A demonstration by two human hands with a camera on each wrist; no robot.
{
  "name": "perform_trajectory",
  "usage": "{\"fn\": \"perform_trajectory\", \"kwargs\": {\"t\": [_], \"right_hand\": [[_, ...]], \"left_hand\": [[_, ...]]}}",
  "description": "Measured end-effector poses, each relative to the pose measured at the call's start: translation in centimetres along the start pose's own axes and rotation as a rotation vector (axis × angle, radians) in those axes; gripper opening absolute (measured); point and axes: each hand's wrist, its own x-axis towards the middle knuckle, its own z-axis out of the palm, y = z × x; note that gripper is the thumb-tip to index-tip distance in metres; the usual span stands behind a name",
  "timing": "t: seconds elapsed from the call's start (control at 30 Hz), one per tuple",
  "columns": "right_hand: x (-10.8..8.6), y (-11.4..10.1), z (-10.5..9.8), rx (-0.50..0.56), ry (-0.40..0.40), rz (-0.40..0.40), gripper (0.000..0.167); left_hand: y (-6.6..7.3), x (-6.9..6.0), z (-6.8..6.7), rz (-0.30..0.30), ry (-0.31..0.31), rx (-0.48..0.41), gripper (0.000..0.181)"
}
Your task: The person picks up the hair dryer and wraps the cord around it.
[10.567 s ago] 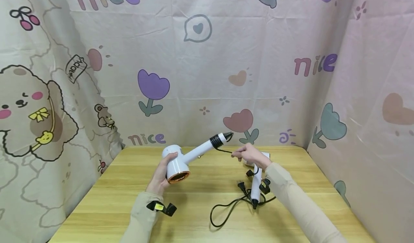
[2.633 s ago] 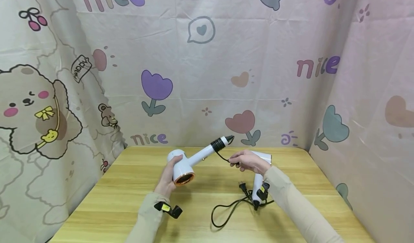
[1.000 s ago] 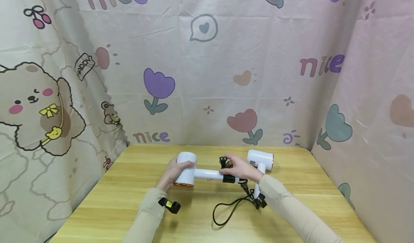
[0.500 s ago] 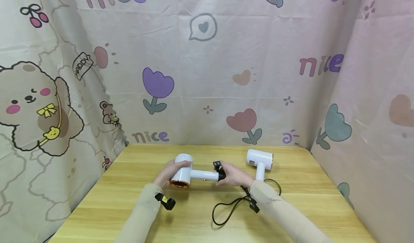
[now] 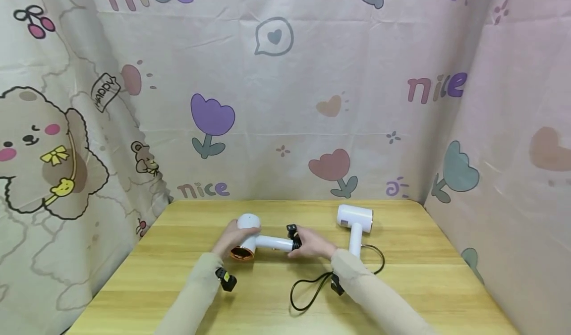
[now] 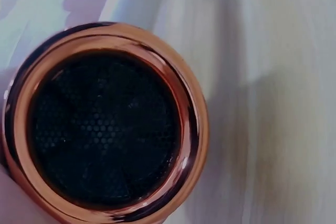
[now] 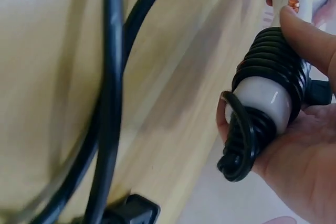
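Observation:
A white hair dryer (image 5: 273, 243) is held between both hands, its handle pointing right. My left hand (image 5: 231, 238) grips the barrel, thumb across its upper side. In the left wrist view, a copper-coloured ring (image 6: 197, 124) surrounds the dryer's dark mesh grille (image 6: 100, 129). Round the end of the handle runs a tightly wound black cord (image 7: 270, 59). My right hand (image 5: 314, 244) holds that wrapped end, with the thumb along the handle in the right wrist view. Beside its fingers the black plug (image 5: 292, 229) sticks up.
A second white hair dryer (image 5: 356, 218) lies at the right rear of the wooden table (image 5: 147, 280). Its black cord (image 5: 382, 261) loops forward, partly behind my right sleeve. A printed curtain (image 5: 276, 102) hangs behind and along both sides.
Earlier my right hand held the cord stretched off the handle; now it grips the wrapped handle end, the plug beside it. The dryer has come down from tilted to nearly level.

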Motion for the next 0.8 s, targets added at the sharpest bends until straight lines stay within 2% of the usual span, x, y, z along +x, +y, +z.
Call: {"fn": "perform_trajectory", "kwargs": {"t": [0.17,0.37,0.5,0.7,0.8], "right_hand": [[0.6,-0.6,0.9,-0.021,-0.013,0.01,0.052],[0.9,-0.8,1.4,-0.018,-0.039,0.058,0.06],[0.9,-0.6,1.6,-0.005,-0.041,0.09,0.063],[0.8,-0.3,1.9,0.02,-0.046,0.082,0.06],[0.9,-0.2,2.1,0.023,-0.056,0.068,0.052]], "left_hand": [[-0.6,0.5,-0.4,0.009,0.027,0.017,0.08],[-1.4,1.1,-0.5,0.002,0.006,0.056,0.07],[-1.5,1.1,-0.2,0.012,-0.007,0.064,0.064],[-1.6,1.4,0.1,0.023,0.02,0.107,0.065],[-1.9,1.6,-0.1,0.03,0.049,0.148,0.071]]}}
